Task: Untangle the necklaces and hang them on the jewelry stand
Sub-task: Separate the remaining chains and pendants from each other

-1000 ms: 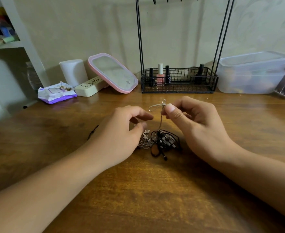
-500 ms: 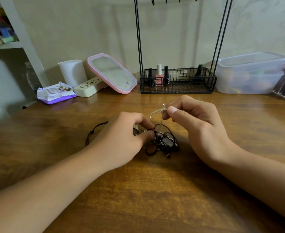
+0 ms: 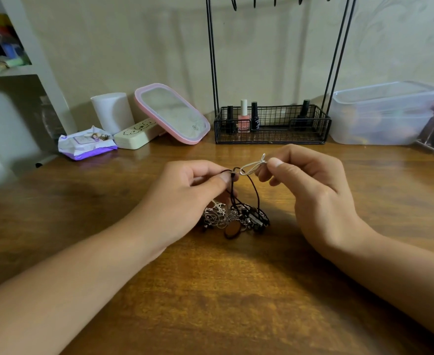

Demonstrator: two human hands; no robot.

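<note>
A tangle of necklaces [image 3: 234, 219], silver chains, black cords and an amber oval pendant, lies on the wooden table between my hands. My left hand [image 3: 185, 198] pinches a black cord [image 3: 232, 187] lifted above the pile. My right hand [image 3: 310, 190] pinches a silver chain loop [image 3: 251, 166] that runs across to the black cord. The black wire jewelry stand [image 3: 272, 124] stands at the back, its hooks at the frame's top edge, mostly cut off.
Nail polish bottles [image 3: 244, 119] sit in the stand's basket. A pink-rimmed mirror [image 3: 172, 116], a white cup [image 3: 112, 111], a cream case [image 3: 134, 134] and a wipes pack [image 3: 86, 144] are back left. A clear plastic box [image 3: 382, 114] is back right.
My left hand dipped into the pile, then rose again pinching a black cord. My right hand kept its hold on the silver loop and shifted slightly right.
</note>
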